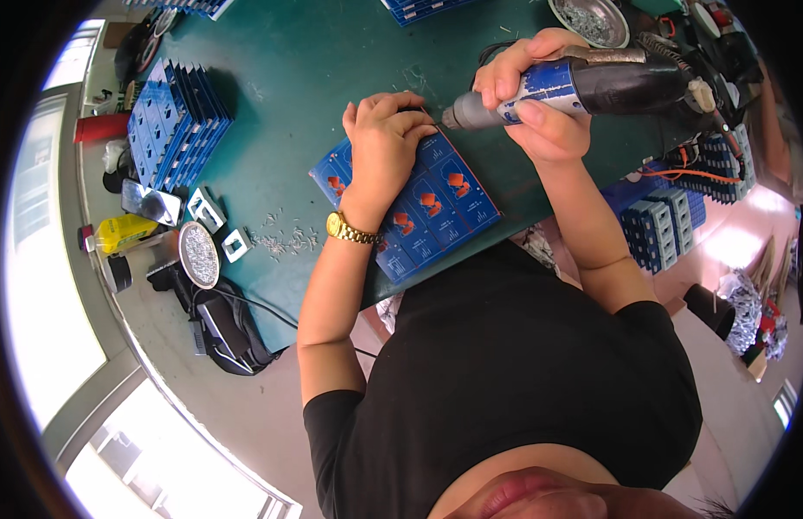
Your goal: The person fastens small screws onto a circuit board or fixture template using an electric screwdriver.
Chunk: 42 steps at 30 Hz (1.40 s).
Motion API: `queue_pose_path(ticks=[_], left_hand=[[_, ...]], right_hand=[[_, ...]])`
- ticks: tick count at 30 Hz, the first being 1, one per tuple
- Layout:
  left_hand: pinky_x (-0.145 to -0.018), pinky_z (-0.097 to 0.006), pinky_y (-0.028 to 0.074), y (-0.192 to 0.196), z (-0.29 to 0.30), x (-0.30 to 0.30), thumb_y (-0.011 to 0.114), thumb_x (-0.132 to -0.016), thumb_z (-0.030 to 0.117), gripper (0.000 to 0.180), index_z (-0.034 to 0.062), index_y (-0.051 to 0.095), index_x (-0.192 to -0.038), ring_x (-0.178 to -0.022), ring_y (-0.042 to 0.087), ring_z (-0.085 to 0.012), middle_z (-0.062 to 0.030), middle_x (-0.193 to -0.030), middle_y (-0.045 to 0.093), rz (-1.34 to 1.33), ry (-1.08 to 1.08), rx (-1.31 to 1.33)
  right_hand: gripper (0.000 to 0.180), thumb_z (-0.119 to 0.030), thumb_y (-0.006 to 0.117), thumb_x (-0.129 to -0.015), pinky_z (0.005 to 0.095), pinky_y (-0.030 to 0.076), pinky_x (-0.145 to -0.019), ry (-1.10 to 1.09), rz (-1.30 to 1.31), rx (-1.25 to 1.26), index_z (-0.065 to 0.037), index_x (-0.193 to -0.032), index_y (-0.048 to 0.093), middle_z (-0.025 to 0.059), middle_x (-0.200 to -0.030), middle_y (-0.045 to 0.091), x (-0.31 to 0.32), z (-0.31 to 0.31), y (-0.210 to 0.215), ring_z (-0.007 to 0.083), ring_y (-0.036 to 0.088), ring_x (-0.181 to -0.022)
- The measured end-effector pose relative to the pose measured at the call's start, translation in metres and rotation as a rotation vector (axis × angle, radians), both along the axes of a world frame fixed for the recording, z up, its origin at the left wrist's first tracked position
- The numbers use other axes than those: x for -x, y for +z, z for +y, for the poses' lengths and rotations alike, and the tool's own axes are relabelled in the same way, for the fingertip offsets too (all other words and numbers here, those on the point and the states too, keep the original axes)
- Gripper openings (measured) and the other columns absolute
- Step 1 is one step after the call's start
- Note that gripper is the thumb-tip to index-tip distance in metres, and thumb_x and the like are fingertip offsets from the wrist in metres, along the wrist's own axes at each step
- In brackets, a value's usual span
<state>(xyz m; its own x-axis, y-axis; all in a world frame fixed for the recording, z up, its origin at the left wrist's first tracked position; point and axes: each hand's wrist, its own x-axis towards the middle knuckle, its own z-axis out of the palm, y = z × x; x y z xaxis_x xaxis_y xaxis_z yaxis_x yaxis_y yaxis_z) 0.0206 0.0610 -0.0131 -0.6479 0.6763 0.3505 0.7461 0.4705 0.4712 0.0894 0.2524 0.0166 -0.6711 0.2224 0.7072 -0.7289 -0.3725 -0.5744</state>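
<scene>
A blue printed panel [436, 229] with small orange pictures lies at the near edge of the green table. My left hand [386, 143], with a gold watch [354, 229] at the wrist, rests on the panel. Its bent fingers close over the far edge; what the fingertips pinch there, if anything, is hidden. My right hand [540, 108] grips a blue and black electric screwdriver [631, 86], held nearly level. The tool's grey nose points left and meets the panel's far right edge, close to my left fingertips.
Stacked blue panels [181, 125] stand at the left on the green table [289, 104]. Loose screws [285, 240] lie near white plates [235, 245] and a screw dish [199, 255]. Another metal dish [592, 22] sits far right. Blue racks [657, 233] stand beyond my right arm.
</scene>
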Motion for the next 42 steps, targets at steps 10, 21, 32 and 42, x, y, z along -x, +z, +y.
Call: queue_pose_path(ticks=[10,21,32,42], left_hand=[[-0.101,-0.064,0.029,0.0,-0.001,0.003,0.074,-0.074,0.018,0.006,0.0123,0.074,-0.078,-0.112,0.054,-0.0234,0.0024,-0.106,0.066,-0.031,-0.013,-0.001],[-0.085,-0.037,0.05,0.033,-0.141,0.001,0.074,-0.077,0.009,0.032,0.0011,0.066,-0.107,-0.098,0.064,-0.0294,-0.0139,-0.112,0.065,0.054,0.346,0.084],[-0.072,-0.035,0.05,0.012,-0.191,0.003,0.076,-0.075,0.011,0.02,-0.0001,0.071,-0.091,-0.076,0.063,-0.0264,-0.0141,-0.09,0.064,-0.287,0.679,0.054],[-0.068,-0.037,0.051,0.013,-0.147,-0.004,0.064,-0.081,-0.002,0.01,0.001,0.062,-0.09,-0.074,0.063,-0.0327,-0.0147,-0.082,0.064,-0.135,0.546,-0.139]], right_hand=[[0.048,0.003,0.066,-0.071,0.03,0.049,-0.068,-0.017,-0.133,-0.193,-0.003,-0.113,0.044,0.0102,-0.085,0.056,0.018,-0.022,0.016,0.0165,0.058,-0.075],[0.018,0.002,0.066,-0.068,0.0273,0.047,-0.061,0.13,-0.297,-0.296,0.0,-0.084,0.06,0.0035,-0.074,0.061,0.036,-0.042,0.035,0.0096,0.055,-0.066],[0.048,-0.017,0.068,-0.071,0.0382,0.047,-0.082,0.419,-0.095,-0.459,-0.009,-0.112,0.045,0.0036,-0.078,0.053,0.042,-0.008,0.031,0.0144,0.055,-0.068],[0.049,-0.009,0.063,-0.072,0.0357,0.045,-0.076,0.366,0.052,-0.509,-0.006,-0.117,0.045,0.0064,-0.081,0.054,0.034,0.006,0.046,0.0167,0.055,-0.073]])
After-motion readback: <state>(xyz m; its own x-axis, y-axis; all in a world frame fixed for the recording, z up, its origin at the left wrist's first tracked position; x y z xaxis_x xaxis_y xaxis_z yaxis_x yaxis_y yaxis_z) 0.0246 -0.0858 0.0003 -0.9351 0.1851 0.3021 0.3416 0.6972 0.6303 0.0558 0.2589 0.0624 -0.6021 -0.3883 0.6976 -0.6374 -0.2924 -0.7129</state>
